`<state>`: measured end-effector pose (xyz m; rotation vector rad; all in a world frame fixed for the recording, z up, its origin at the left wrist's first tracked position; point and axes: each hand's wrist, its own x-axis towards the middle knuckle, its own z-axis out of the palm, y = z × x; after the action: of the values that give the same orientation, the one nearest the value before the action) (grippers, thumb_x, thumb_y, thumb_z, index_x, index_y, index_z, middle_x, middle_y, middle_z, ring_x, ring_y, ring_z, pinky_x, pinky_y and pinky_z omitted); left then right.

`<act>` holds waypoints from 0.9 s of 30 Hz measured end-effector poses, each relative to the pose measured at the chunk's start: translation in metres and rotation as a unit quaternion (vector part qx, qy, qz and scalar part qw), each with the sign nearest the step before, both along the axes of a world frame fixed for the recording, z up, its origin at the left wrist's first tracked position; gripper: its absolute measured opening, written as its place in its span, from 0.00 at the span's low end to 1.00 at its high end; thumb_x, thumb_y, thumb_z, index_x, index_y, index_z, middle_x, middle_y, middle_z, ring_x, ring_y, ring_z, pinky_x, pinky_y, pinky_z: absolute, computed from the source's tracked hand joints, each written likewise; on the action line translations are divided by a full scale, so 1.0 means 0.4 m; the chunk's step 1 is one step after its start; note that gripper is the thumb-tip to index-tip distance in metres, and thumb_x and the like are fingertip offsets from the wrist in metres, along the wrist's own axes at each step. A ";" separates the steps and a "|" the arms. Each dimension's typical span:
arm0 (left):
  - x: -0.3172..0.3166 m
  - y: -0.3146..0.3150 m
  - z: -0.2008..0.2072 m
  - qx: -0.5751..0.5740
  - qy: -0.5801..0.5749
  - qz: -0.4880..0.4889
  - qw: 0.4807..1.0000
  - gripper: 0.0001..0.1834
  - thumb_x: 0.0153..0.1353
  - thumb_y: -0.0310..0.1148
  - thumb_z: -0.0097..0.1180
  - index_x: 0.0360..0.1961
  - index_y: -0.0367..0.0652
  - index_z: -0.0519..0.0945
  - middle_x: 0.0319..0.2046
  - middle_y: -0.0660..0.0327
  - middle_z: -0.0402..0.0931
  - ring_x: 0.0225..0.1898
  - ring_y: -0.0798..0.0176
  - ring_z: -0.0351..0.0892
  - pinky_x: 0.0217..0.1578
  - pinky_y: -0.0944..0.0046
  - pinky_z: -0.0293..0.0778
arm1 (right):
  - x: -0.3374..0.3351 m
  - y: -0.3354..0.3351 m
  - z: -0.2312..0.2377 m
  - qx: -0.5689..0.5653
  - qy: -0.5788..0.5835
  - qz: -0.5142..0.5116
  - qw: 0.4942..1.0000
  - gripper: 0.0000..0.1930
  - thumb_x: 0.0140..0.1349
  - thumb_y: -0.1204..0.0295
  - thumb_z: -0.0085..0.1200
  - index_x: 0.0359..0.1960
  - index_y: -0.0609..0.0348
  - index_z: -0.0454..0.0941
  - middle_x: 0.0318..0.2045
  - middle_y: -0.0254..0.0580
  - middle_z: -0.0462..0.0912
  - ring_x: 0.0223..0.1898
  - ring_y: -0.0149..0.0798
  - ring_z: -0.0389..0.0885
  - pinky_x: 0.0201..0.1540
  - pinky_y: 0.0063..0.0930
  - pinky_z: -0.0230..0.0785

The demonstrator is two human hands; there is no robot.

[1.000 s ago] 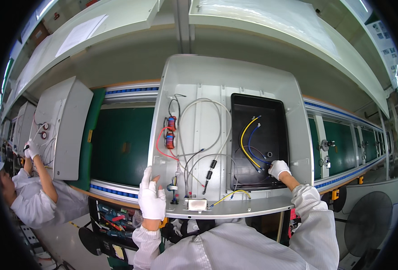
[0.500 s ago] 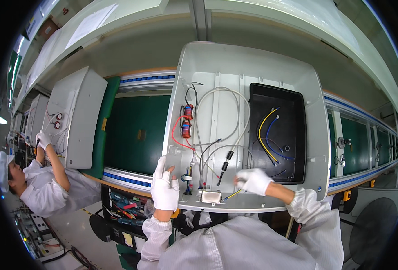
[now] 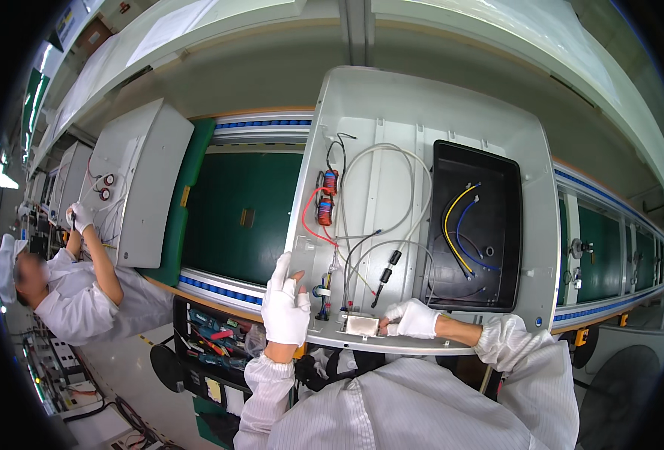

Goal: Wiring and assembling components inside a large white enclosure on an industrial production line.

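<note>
A large light-grey metal enclosure (image 3: 392, 94) lies open in front of me. My left hand (image 3: 287, 311), in a white glove with bare fingertips, lies over its left front edge, fingers stretched out and holding nothing. My right hand (image 3: 414, 319), gloved likewise, has its fingers pinched together at the right end of a small silver metal box (image 3: 362, 325) along the front wall. What the fingertips hold is hidden. Beside the silver box stand a black cable with a ferrite core (image 3: 385, 277), red-and-blue wound coils (image 3: 325, 210) and looped grey cables (image 3: 377, 148).
A black tray (image 3: 512, 225) inside the enclosure holds a yellow wire (image 3: 452, 217) and blue wires. Green conveyor boards (image 3: 246, 217) flank the enclosure. A tool bin (image 3: 216, 337) sits below left. At far left, a co-worker (image 3: 84, 292) handles another grey enclosure (image 3: 148, 187).
My right hand has moved left and down to the silver box's end, over where a yellow-green wire showed. My left hand stays on the enclosure's edge. The whole view has shifted slightly.
</note>
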<state>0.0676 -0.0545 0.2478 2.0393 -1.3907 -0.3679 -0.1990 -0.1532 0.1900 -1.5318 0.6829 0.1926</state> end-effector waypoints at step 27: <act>-0.003 -0.007 -0.005 -0.027 0.030 0.041 0.998 0.20 0.50 0.16 0.54 0.47 0.36 0.78 0.60 0.54 0.70 0.47 0.50 0.77 0.46 0.59 0.74 | 0.031 0.002 0.014 0.201 0.151 -0.098 0.963 0.12 0.48 0.73 0.68 0.36 0.60 0.86 0.33 0.38 0.86 0.37 0.30 0.81 0.44 0.22 0.71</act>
<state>0.0662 -0.0573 0.2457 2.0170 -1.2631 -0.3498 -0.1867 -0.1524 0.1954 -1.0463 0.9660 0.3956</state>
